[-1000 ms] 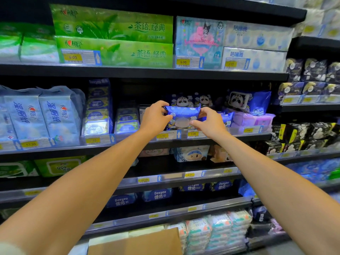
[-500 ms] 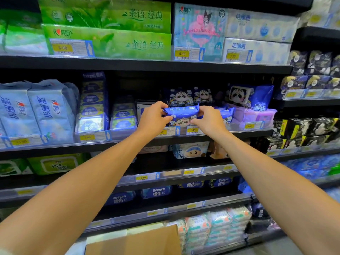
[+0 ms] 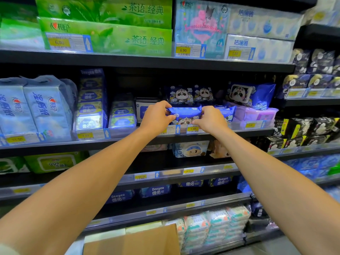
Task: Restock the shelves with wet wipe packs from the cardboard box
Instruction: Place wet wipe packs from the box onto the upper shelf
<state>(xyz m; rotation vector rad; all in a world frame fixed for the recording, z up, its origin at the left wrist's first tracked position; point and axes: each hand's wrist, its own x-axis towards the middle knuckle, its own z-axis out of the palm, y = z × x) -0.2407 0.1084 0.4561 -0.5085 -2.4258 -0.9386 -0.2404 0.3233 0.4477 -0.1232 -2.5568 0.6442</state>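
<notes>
I see the pack (image 3: pixel 184 112) mid-frame, long axis L-R, left hand (image 3: pixel 156 118) & right hand (image 3: pixel 209 119) equally near, fingers (image 3: pixel 168 118) pinching its ends, just above the shelf (image 3: pixel 128 139) front.

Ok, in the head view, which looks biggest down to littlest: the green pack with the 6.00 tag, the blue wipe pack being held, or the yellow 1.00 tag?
1. green pack with the 6.00 tag
2. blue wipe pack, ends partly hidden
3. yellow 1.00 tag
</notes>
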